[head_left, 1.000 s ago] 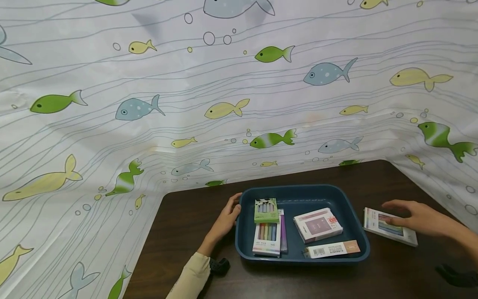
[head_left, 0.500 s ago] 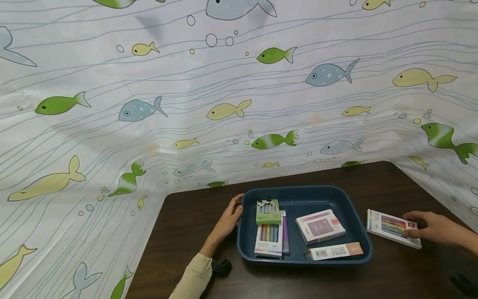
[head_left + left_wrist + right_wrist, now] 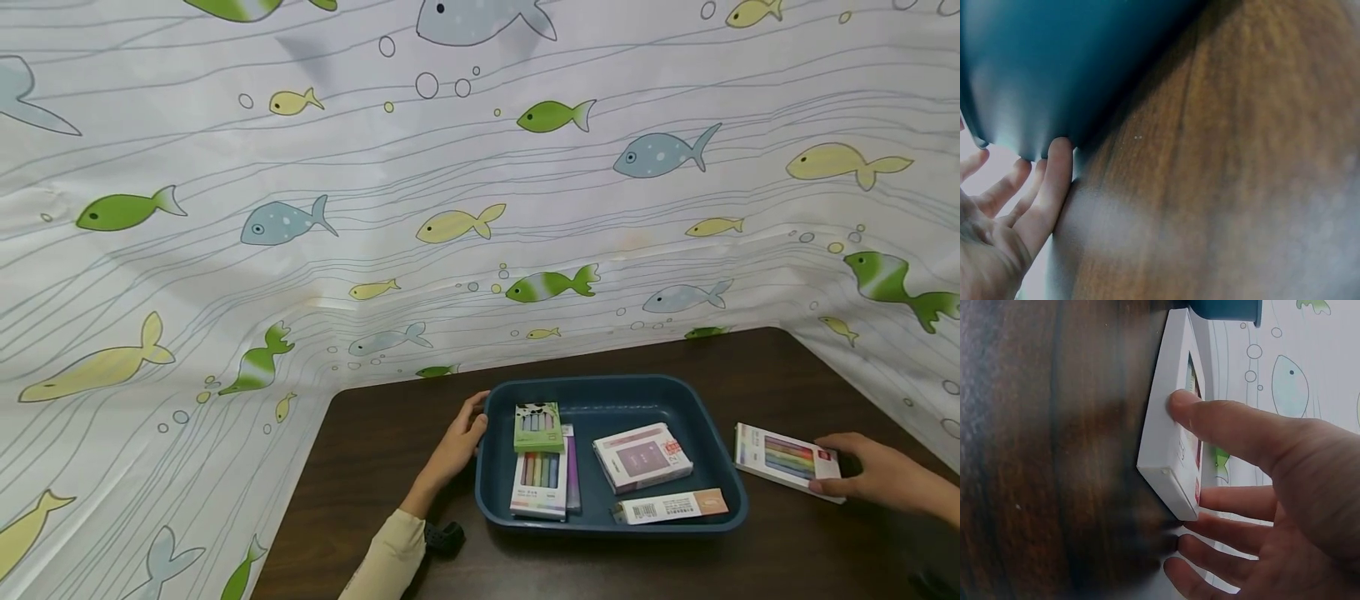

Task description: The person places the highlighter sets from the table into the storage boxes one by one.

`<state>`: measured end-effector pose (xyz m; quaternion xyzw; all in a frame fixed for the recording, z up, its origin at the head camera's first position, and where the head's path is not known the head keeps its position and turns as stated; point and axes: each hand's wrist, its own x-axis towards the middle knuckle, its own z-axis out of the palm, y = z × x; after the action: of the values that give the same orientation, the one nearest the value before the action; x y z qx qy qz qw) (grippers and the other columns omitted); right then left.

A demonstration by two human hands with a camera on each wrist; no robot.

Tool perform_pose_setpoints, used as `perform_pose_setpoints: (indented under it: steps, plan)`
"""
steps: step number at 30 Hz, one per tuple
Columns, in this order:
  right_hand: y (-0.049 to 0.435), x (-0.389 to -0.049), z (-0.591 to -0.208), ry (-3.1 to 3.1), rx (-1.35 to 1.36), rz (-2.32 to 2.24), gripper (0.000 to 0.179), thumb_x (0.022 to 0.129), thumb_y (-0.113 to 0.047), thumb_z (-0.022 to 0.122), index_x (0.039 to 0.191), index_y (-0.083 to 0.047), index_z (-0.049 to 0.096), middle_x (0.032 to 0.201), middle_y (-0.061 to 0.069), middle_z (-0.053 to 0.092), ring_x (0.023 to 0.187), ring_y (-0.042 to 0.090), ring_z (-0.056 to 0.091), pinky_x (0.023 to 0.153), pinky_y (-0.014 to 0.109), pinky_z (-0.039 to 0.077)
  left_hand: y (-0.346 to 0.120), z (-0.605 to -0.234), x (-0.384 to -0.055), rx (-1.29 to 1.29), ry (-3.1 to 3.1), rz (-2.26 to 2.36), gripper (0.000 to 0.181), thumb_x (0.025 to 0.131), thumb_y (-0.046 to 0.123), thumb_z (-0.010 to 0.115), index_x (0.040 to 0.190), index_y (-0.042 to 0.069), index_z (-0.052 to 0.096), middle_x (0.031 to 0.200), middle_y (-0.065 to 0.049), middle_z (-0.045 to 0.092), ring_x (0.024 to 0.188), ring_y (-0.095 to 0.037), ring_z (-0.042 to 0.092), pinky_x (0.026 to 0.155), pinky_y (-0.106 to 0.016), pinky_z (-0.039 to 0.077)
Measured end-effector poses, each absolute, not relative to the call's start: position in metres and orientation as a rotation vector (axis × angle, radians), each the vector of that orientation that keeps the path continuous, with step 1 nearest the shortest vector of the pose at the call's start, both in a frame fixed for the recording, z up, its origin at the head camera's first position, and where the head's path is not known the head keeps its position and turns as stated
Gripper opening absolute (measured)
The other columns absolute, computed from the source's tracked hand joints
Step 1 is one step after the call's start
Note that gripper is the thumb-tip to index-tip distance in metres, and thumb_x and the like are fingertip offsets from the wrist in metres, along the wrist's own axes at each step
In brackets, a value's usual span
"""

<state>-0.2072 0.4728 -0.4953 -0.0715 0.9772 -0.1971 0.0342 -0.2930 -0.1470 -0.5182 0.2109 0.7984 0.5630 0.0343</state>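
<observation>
My right hand [image 3: 873, 473] pinches the right end of a flat white box [image 3: 787, 457] whose window shows rainbow-coloured sticks. In the right wrist view, the thumb presses one long side of this white box [image 3: 1163, 419], and the fingers of the hand [image 3: 1310, 481] lie along the far side. The box lies on the table, just right of a blue tray [image 3: 615, 408]. My left hand [image 3: 455, 440] is at the tray's left side. Seen from the left wrist, its straight fingers [image 3: 1054, 172] touch the outer wall of the tray [image 3: 1041, 69].
In the tray, a green box [image 3: 537, 437] with a panda print overlaps a white box of coloured sticks [image 3: 540, 483]. Under these shows a purple pack [image 3: 573, 479]. A pink-and-white box [image 3: 641, 458] and a slim box [image 3: 671, 506] lie to the right. A fish-print sheet [image 3: 450, 167] hangs behind the brown table [image 3: 390, 417].
My right hand has moved from above the middle of the white box to its right end and closed its thumb and fingers on it. The left hand stays at the tray.
</observation>
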Motion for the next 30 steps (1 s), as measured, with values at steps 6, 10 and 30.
perform_pose_setpoints:
  steps: [6, 10, 30]
  plan:
    - [0.472, -0.208, -0.497, 3.006, -0.176, -0.611, 0.082, 0.078, -0.041, 0.088, 0.119, 0.021, 0.054, 0.114, 0.045, 0.049, 0.103, 0.061, 0.049, 0.081, 0.067, 0.043, -0.147, -0.511, -0.289, 0.646, 2.406, 1.743, 0.051, 0.113, 0.021, 0.038, 0.162, 0.013, 0.025, 0.148, -0.024, 0.041, 0.105, -0.037, 0.055, 0.069, -0.040, 0.050]
    - [0.469, -0.206, -0.497, 3.025, -0.172, -0.629, 0.083, 0.077, -0.041, 0.088, 0.119, 0.022, 0.053, 0.114, 0.044, 0.051, 0.105, 0.061, 0.049, 0.082, 0.068, 0.042, -0.146, -0.495, -0.279, 0.642, 2.373, 1.768, 0.051, 0.113, 0.019, 0.039, 0.161, 0.009, 0.026, 0.147, -0.025, 0.041, 0.109, -0.039, 0.056, 0.072, -0.041, 0.053]
    - [0.463, -0.197, -0.493, 3.065, -0.115, -0.863, 0.079, 0.074, -0.024, 0.093, 0.123, 0.023, 0.052, 0.107, 0.035, 0.048, 0.082, 0.037, 0.065, 0.060, 0.036, 0.050, -0.146, -0.497, -0.283, 0.653, 2.381, 1.758, 0.051, 0.112, 0.019, 0.039, 0.160, 0.009, 0.026, 0.146, -0.023, 0.043, 0.104, -0.034, 0.056, 0.069, -0.042, 0.052]
